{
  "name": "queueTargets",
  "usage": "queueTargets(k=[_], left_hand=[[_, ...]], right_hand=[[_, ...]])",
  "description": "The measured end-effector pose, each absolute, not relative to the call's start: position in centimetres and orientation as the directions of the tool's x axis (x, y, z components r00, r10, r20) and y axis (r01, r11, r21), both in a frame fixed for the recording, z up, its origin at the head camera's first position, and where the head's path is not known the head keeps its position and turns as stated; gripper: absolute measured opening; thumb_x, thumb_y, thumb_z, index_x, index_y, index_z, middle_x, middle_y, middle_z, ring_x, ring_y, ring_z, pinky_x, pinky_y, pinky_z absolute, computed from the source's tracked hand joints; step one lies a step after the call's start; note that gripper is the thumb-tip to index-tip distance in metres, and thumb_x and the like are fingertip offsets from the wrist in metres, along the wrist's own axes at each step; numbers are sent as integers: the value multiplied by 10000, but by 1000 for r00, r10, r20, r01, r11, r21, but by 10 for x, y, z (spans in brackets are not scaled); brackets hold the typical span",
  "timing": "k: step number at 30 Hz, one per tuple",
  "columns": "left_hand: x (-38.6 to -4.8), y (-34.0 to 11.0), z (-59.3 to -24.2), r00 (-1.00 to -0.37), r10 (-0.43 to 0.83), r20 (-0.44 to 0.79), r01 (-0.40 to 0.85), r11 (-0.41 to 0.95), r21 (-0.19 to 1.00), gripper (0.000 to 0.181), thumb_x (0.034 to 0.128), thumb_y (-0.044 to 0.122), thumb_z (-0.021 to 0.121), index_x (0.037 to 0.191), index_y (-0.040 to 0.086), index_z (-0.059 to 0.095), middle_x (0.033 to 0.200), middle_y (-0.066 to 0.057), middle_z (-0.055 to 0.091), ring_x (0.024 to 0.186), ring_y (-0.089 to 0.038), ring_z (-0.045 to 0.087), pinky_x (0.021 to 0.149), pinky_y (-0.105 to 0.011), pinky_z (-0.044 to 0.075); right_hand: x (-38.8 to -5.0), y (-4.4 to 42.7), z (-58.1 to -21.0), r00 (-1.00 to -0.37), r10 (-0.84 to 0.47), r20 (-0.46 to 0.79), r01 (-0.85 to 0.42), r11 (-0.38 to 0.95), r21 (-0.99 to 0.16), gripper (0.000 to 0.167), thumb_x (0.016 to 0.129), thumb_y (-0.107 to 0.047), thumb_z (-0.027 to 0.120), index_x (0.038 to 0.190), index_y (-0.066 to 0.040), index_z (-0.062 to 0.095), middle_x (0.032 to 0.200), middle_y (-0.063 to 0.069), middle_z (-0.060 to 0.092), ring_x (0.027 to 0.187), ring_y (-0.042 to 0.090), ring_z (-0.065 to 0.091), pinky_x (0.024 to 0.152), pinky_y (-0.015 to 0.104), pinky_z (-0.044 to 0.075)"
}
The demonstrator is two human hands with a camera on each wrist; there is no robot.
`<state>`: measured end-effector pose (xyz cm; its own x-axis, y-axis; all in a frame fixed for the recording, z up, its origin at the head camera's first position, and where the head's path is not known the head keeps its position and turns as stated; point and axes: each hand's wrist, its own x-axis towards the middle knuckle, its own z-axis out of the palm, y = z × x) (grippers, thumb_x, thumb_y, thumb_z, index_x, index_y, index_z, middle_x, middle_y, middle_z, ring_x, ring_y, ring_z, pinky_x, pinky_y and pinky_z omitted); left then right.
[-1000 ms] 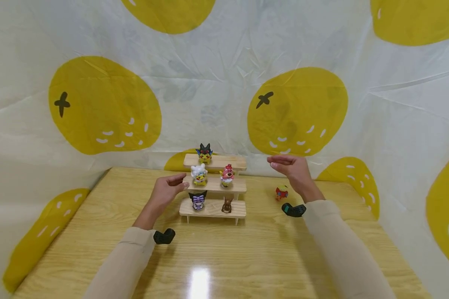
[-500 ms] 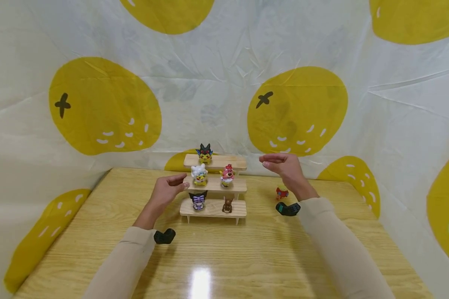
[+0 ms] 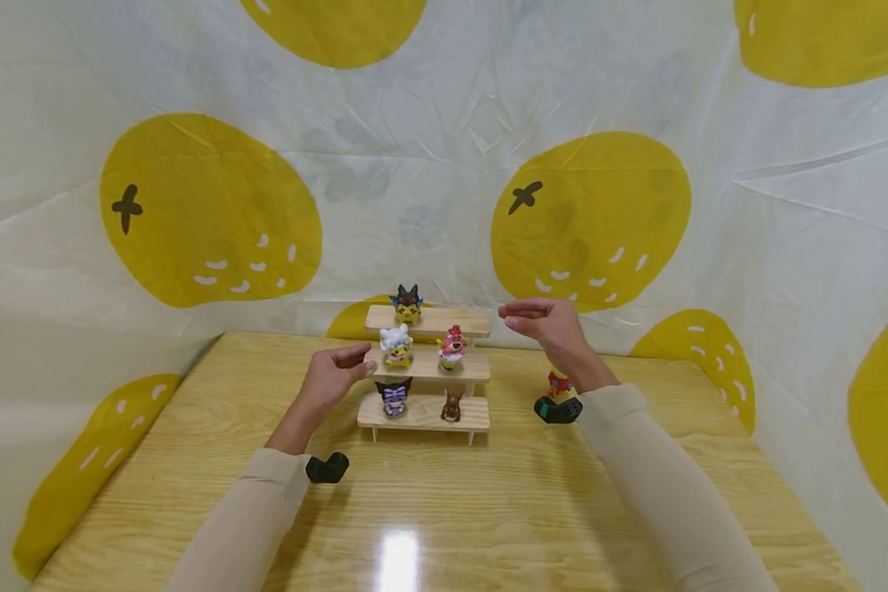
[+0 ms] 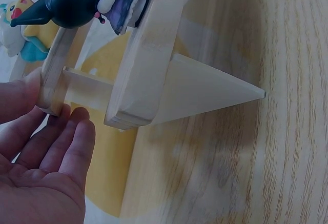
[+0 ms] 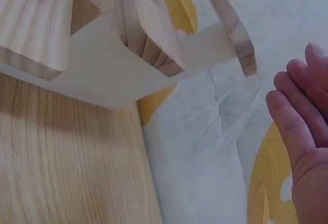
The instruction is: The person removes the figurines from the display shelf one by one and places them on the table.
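A three-tier wooden display stand (image 3: 422,422) stands on the table with small figurines on its steps. My left hand (image 3: 329,378) pinches the left end of the middle step (image 4: 51,88), thumb on one face and fingers against the other. My right hand (image 3: 551,326) is held just off the right end of the top step (image 3: 451,319), fingers straight and holding nothing; the right wrist view shows a gap to that step. A black-eared yellow figurine (image 3: 407,306) is on top, white-hooded (image 3: 395,347) and pink (image 3: 452,349) ones midway, black-and-purple (image 3: 395,400) and brown (image 3: 451,406) ones below.
A red-and-yellow figurine (image 3: 560,382) stands on the table (image 3: 474,501) to the right of the stand, partly hidden by my right wrist and its black camera (image 3: 558,409). A white cloth (image 3: 429,214) with yellow fruit prints hangs behind the table.
My right hand has moved left toward the top step's right end, and its wrist now covers more of the red-and-yellow figurine. The left hand and the stand have stayed in place.
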<state>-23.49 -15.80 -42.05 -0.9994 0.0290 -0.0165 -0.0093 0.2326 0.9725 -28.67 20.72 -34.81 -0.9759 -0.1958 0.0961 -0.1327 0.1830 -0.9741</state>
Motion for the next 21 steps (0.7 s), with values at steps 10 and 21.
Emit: queueTargets(k=[10, 21], left_hand=[[-235, -159, -424, -1000, 16, -22, -18, 246, 969, 501, 1021, 145, 683, 1495, 37, 563, 1514, -195, 581, 1413, -339, 560, 1152, -452, 522], [-235, -159, -422, -999, 3, -35, -34, 240, 970, 495, 1020, 131, 679, 1494, 43, 566, 1522, -195, 574, 1427, -333, 546, 1160, -450, 515]], right_hand=[[-289, 190, -342, -972, -210, 101, -149, 230, -962, 323, 975, -82, 733, 1276, 34, 717, 1217, 102, 784, 1072, 79, 734, 953, 171, 593], [-289, 171, -334, -971, -224, 83, -137, 239, -961, 323, 973, -77, 733, 1280, 24, 720, 1321, 234, 709, 1114, 148, 739, 979, 218, 599]])
